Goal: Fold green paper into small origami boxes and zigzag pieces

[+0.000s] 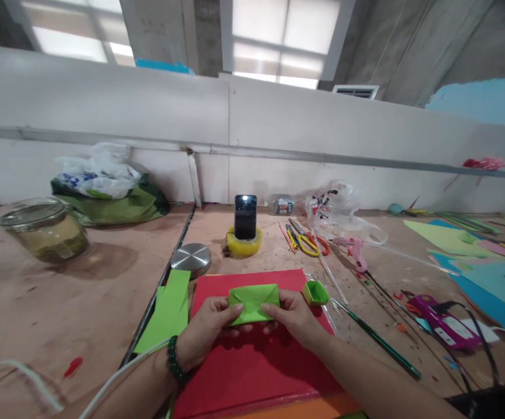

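Observation:
Both hands hold a folded piece of green paper (253, 298) above a red sheet of paper (252, 372). My left hand (208, 326), with a dark green bead bracelet at the wrist, pinches its left end, thumb on top. My right hand (298, 317) grips the right end the same way, fingers partly hidden underneath. Just right of the right hand sits a small open green paper box (315, 293). Left of the left hand lie green paper strips (167, 311) in an overlapping pile.
A phone (246, 216) stands in a yellow tape roll (243, 241) behind a round metal lid (190, 259). Scissors (307, 241), a pink glue gun (356, 253), a green pen-like tool (378, 338) and a purple glue gun (444, 323) lie to the right. A glass jar (45, 230) stands left.

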`<act>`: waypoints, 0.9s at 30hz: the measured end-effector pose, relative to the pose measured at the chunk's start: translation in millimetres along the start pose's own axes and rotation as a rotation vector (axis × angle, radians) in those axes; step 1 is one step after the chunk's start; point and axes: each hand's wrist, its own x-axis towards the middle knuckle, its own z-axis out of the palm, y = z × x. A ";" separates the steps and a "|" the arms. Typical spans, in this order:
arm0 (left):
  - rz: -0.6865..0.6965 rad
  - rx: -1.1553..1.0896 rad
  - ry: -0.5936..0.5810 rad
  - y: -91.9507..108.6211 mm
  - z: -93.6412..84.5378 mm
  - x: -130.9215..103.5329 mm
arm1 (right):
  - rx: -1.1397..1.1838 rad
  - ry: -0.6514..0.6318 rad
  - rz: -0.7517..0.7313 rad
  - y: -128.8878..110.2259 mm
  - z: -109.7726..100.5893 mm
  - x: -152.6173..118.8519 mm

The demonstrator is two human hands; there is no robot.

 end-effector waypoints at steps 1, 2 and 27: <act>-0.001 0.004 -0.006 0.2 0.2 0.2 | 0.002 0.007 0.002 0.4 -0.2 0.3; -0.004 0.009 -0.009 0.4 0.4 0.3 | 0.001 0.014 0.003 0.8 -0.4 0.5; 0.030 -0.016 0.041 3.2 -3.7 3.3 | 0.188 -0.028 0.135 5.1 -6.7 0.4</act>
